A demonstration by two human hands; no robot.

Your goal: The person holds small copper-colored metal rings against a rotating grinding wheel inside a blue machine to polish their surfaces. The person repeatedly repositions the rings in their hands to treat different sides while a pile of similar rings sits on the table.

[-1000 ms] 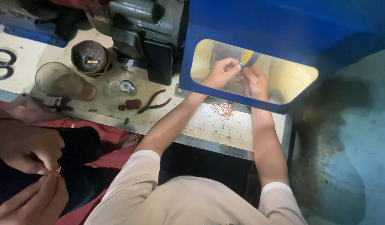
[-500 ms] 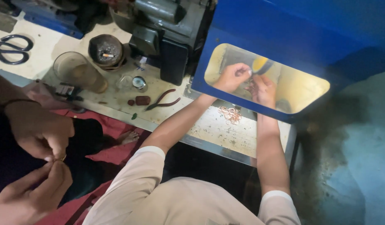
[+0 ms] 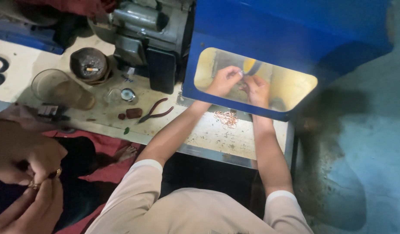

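Pinching a small metal ring (image 3: 242, 79) between our left hand (image 3: 224, 81) and right hand (image 3: 257, 89) inside the lit blue hood (image 3: 269, 30), we judged it light, stiff, slippery, best gripped by its rim.

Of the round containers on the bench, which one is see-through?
The glass tumbler lying tipped near the bench's left edge; its wall is clear. The dark bowl beside it is opaque and holds ash-like bits.

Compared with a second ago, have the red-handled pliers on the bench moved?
No. The pliers lie at the same spot relative to the dark round bowl and the grey machine; only the camera shifted.
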